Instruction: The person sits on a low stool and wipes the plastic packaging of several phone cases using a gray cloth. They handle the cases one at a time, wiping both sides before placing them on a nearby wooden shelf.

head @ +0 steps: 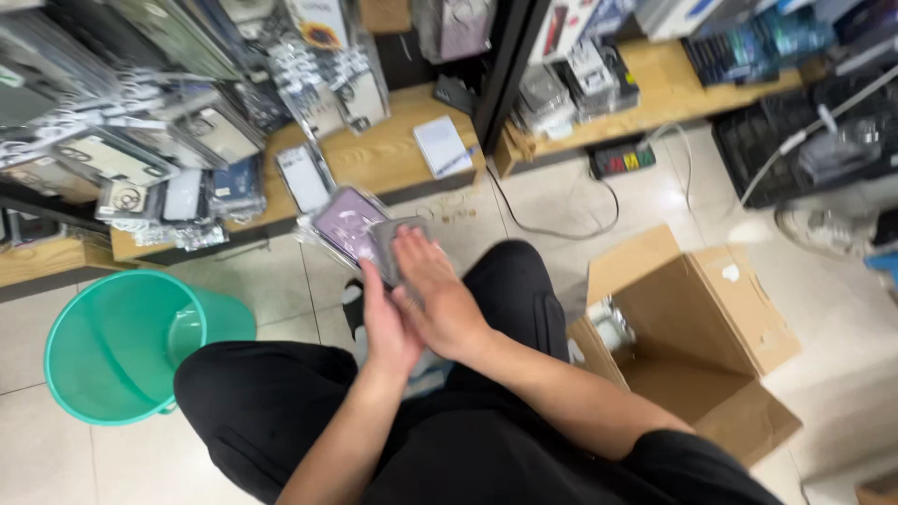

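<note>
Your left hand lies under a small stack of packaged phone cases, fingers curled up around its near edge, while your right hand rests flat on top of the grey one, palm down and fingers fairly straight. The stack sits just above centre of the frame, over your knees. You seem to be in the sorting step: holding the packs together and thumbing through them. The next move, as I judge it, calls for a firm pinch on the top pack alone, so that the slippery plastic sleeves below do not slide off with it.

Counted: two packs show clearly in your grasp, one purple and one grey, with perhaps a third clear one beneath; motion blur stops a sure count. One green plastic bucket stands at lower left. One open cardboard box lies at right, with something pale just visible inside it. One white notepad with a pen rests on the wooden shelf at upper centre. The hanging cases at upper left are too many to count.
</note>
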